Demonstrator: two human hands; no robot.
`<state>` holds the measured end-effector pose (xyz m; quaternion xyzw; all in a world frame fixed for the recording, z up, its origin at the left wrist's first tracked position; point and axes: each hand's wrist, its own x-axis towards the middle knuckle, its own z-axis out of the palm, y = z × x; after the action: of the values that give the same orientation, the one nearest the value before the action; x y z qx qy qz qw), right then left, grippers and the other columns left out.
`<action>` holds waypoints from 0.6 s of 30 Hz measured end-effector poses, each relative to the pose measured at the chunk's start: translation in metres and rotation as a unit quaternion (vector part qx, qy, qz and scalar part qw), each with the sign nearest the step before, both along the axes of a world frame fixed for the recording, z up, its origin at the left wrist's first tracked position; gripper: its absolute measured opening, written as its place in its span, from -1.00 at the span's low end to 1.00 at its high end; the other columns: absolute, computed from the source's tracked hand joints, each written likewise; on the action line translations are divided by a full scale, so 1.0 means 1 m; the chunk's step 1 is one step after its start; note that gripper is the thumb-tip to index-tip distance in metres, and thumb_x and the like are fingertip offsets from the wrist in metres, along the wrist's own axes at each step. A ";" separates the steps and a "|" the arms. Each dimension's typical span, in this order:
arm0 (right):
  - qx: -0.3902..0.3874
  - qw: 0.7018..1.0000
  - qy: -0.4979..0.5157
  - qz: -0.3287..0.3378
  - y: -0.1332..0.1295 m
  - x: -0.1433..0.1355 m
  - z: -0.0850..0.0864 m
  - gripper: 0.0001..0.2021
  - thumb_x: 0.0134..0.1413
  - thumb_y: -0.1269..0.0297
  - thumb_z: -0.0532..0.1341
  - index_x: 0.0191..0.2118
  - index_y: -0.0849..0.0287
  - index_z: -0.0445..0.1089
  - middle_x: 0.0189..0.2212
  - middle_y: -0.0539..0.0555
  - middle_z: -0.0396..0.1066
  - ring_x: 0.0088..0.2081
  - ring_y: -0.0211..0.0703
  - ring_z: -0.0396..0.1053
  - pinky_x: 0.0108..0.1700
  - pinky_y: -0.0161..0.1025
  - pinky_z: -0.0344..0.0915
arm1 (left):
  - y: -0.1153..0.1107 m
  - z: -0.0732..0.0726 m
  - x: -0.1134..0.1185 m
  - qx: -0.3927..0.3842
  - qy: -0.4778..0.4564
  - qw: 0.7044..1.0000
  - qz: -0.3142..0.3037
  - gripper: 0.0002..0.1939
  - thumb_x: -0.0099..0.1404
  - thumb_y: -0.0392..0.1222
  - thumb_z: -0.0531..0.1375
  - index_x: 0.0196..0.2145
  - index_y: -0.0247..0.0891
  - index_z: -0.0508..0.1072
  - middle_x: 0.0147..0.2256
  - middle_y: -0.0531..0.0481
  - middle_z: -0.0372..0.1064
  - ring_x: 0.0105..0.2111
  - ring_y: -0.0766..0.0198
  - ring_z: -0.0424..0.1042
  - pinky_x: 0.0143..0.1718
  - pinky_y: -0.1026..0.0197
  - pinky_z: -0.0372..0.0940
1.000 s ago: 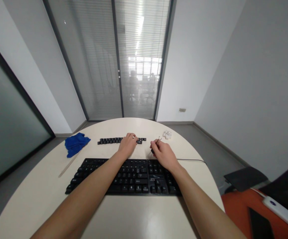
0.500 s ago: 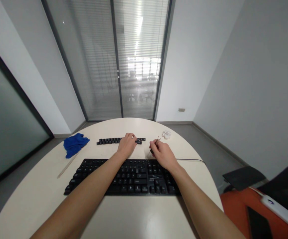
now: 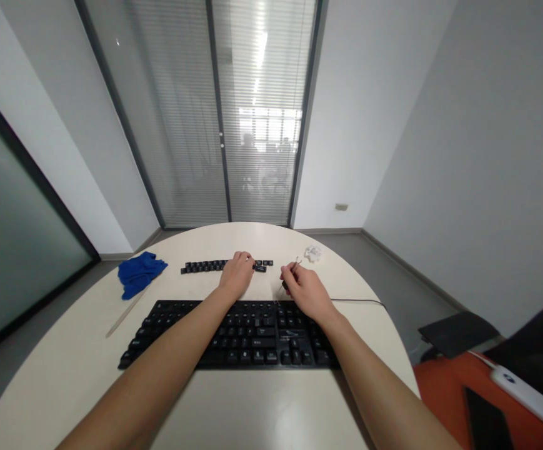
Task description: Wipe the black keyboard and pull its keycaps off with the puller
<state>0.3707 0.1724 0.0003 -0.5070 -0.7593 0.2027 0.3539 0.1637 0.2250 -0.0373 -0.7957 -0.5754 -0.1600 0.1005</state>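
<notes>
My left hand (image 3: 237, 277) rests over two short rows of loose black keycaps (image 3: 203, 266) beyond the keyboard. Its fingers are bent down and closed at a keycap (image 3: 254, 266) near the right end, though the fingertips are partly hidden. In my right hand (image 3: 307, 289) is a thin wire keycap puller (image 3: 284, 285) with a dark handle, pinched between thumb and fingers. Its wire ends stick out on both sides, the lower one just above the far edge of the black keyboard (image 3: 262, 342). Both forearms cover parts of the keyboard.
A blue cloth (image 3: 140, 275) lies at the left with a thin pale stick (image 3: 125, 317) beside it. Crumpled white tissue (image 3: 313, 254) sits beyond my right hand. A cable (image 3: 358, 300) runs right over the round table (image 3: 234, 406). An orange chair (image 3: 440, 387) stands right.
The whole view has shifted very slightly. Both hands keep nearly the same place and grip.
</notes>
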 end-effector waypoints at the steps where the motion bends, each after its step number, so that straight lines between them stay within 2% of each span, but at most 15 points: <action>1: -0.001 1.000 0.000 -0.001 0.000 0.000 0.000 -0.60 0.37 0.05 -0.05 -0.32 0.16 0.38 -0.50 0.06 0.48 -0.47 -0.16 0.44 -0.38 -0.30 0.22 | 0.001 0.000 0.000 -0.002 0.000 1.000 0.000 -0.83 0.33 -0.28 0.18 -0.12 -0.25 0.48 -0.01 -0.17 0.35 0.06 0.06 0.23 0.07 0.06 0.26; 6: -0.007 1.000 -0.004 0.001 0.000 0.000 0.001 -0.60 0.37 0.05 -0.05 -0.32 0.16 0.39 -0.51 0.06 0.47 -0.47 -0.17 0.44 -0.39 -0.31 0.22 | 0.000 0.001 0.001 -0.004 -0.001 1.000 0.006 -0.85 0.32 -0.25 0.20 -0.15 -0.26 0.50 -0.01 -0.17 0.35 0.06 0.05 0.22 0.07 0.06 0.26; 10: -0.006 1.000 -0.008 0.000 -0.001 0.000 0.001 -0.60 0.37 0.05 -0.05 -0.33 0.16 0.39 -0.49 0.07 0.48 -0.47 -0.17 0.44 -0.39 -0.30 0.21 | -0.003 0.003 0.002 0.000 -0.002 1.000 0.009 -0.81 0.32 -0.25 0.20 -0.10 -0.27 0.48 -0.01 -0.19 0.34 0.05 0.04 0.22 0.07 0.05 0.26; 14: -0.005 1.000 -0.005 0.002 -0.001 0.000 0.002 -0.60 0.37 0.04 -0.05 -0.33 0.16 0.39 -0.51 0.06 0.47 -0.47 -0.17 0.44 -0.39 -0.30 0.21 | -0.004 0.004 0.005 0.004 -0.001 1.000 -0.007 -0.75 0.32 -0.23 0.21 -0.04 -0.22 0.45 0.01 -0.15 0.33 0.07 0.07 0.21 0.07 0.07 0.26; 18: -0.006 1.000 -0.004 0.002 -0.001 -0.001 0.002 -0.59 0.37 0.03 -0.06 -0.33 0.16 0.38 -0.53 0.05 0.46 -0.48 -0.16 0.43 -0.39 -0.30 0.21 | -0.002 0.003 0.008 0.004 0.000 1.000 -0.015 -0.79 0.32 -0.22 0.22 -0.07 -0.19 0.47 0.01 -0.13 0.33 0.07 0.07 0.22 0.07 0.07 0.27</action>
<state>0.3701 0.1710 0.0022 -0.5087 -0.7604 0.2054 0.3475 0.1717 0.2231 -0.0338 -0.8038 -0.5629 -0.1634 0.1014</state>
